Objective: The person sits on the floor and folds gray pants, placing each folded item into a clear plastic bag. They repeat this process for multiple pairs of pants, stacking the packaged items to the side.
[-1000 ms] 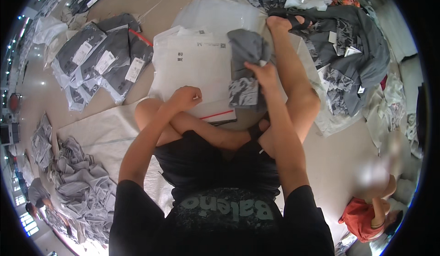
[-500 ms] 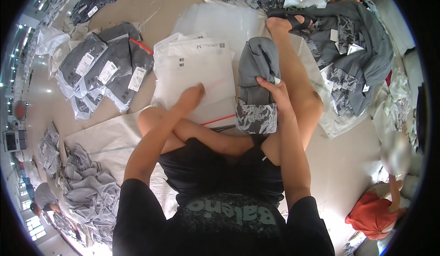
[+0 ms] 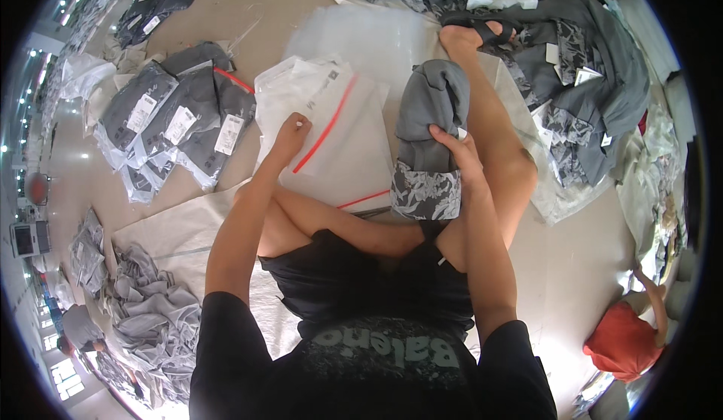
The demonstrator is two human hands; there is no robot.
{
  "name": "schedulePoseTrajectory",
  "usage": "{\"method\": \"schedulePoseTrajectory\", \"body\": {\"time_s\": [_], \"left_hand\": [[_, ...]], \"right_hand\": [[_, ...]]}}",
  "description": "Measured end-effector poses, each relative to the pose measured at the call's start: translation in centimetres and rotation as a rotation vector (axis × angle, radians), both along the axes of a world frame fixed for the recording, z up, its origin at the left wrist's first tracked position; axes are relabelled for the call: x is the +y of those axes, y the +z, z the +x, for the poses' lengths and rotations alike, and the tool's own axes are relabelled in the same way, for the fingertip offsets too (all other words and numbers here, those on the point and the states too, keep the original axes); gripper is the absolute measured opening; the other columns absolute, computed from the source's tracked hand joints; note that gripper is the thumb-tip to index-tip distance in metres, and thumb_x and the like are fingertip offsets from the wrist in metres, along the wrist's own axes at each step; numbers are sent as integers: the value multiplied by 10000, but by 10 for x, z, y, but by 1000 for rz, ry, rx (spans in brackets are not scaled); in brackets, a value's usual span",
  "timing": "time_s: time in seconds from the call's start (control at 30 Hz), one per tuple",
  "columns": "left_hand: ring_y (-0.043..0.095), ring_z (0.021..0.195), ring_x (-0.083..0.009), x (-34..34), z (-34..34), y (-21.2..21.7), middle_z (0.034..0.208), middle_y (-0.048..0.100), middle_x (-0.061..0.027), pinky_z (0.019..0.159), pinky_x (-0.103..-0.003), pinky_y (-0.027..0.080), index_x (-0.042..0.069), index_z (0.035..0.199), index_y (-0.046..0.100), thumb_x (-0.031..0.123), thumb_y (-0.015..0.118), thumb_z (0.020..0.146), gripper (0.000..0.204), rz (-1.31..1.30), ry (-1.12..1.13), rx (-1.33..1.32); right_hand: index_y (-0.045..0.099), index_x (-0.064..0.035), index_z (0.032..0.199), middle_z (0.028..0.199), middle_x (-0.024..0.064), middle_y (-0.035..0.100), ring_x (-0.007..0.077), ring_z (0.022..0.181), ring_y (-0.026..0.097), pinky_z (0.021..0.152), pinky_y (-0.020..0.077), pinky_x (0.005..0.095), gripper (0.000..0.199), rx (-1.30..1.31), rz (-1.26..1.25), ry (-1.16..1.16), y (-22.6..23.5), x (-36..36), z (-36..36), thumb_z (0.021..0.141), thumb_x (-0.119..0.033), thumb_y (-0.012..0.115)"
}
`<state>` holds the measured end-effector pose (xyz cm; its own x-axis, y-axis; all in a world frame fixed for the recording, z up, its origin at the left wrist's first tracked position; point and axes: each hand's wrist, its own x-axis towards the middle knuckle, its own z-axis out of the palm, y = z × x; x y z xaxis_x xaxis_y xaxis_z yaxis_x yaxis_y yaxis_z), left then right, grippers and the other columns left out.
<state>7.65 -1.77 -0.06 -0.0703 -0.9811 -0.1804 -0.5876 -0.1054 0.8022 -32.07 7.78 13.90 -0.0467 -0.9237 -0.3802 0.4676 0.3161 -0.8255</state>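
Observation:
My right hand point(image 3: 461, 156) grips the side of a folded grey garment point(image 3: 426, 126), thumb on top. Its lower part is a panel of grey-and-white leaf print, and a small white tag shows by my fingers. To its left lies a stack of translucent white plastic bags point(image 3: 361, 149). Over that stack my left hand point(image 3: 291, 135) is closed, pinching the top bag, whose red-striped edge point(image 3: 326, 125) slants up to the right of my fingers. Another red stripe point(image 3: 364, 199) shows lower down, by the garment's bottom end.
Bagged grey garments point(image 3: 181, 119) with white labels lie to the left. Loose grey and leaf-print garments point(image 3: 576, 96) are heaped on the right, beyond my leg. A grey cloth pile point(image 3: 154, 307) sits lower left. A person in red point(image 3: 625, 341) is at lower right.
My left hand has moved up and left over the bag stack. The top bag's red-striped edge now shows slanting across it. My right hand still holds the garment.

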Motion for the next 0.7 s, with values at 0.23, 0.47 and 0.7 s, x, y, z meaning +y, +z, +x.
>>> {"method": "schedulePoseTrajectory", "body": {"time_s": [0.23, 0.47, 0.7], "left_hand": [[693, 893, -428, 17, -22, 3, 960, 727, -226, 826, -547, 535, 27, 989, 685, 63, 561, 939, 139, -560, -352, -656], [679, 973, -347, 42, -53, -28, 967, 734, -138, 874, -519, 506, 127, 972, 735, 338, 742, 806, 269, -213, -376, -804], [710, 974, -330, 46, -56, -10, 856, 745, -107, 931, -475, 510, 79, 967, 737, 194, 663, 926, 143, -294, -338, -719]], "right_hand": [[728, 46, 1174, 1049, 96, 764, 180, 896, 722, 803, 584, 347, 445, 120, 22, 100, -5, 1, 6, 848, -216, 879], [737, 27, 1210, 1110, 82, 755, 189, 982, 706, 919, 539, 339, 452, 307, -74, 231, -18, 6, 20, 846, -207, 868], [688, 51, 1241, 1168, 88, 725, 188, 1003, 679, 942, 514, 336, 488, 357, -182, 424, -36, 8, 27, 829, -139, 866]]}}
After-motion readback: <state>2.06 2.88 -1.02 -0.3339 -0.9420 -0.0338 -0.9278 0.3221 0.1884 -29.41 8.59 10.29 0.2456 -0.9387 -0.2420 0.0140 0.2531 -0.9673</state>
